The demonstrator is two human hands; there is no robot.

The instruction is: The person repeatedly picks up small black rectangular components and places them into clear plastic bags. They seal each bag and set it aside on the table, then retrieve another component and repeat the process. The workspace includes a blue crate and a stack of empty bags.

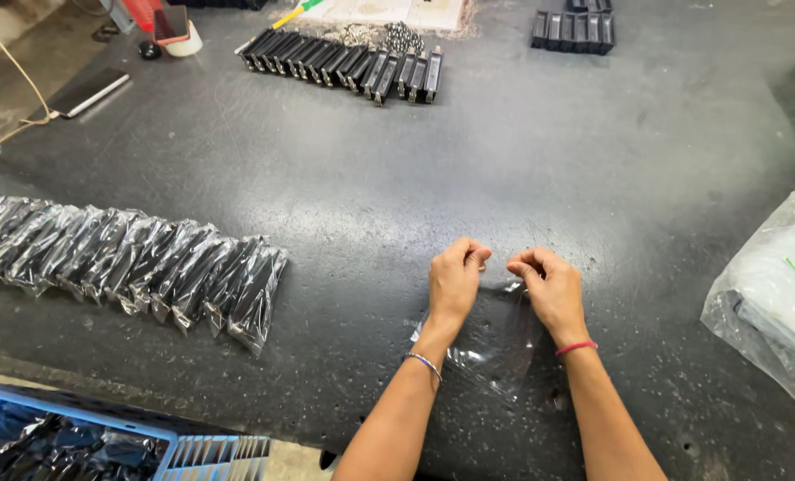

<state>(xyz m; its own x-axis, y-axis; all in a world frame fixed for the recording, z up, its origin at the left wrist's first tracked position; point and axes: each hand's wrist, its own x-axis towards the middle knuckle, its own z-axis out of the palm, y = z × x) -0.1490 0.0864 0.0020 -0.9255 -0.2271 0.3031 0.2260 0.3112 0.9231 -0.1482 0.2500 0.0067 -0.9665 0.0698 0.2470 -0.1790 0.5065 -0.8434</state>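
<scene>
I observe the left hand [455, 278] and right hand [549, 283] each pinching the top edge of a clear plastic bag [491, 343] lying flat on the dark table [504, 160], fingers clenched, apparently to part its mouth. Bagged black parts [130, 263] lie in a row to the left.

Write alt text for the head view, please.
Left hand and right hand pinch the top edge of an empty clear plastic bag on a dark table. A row of bagged black parts lies left.
</scene>
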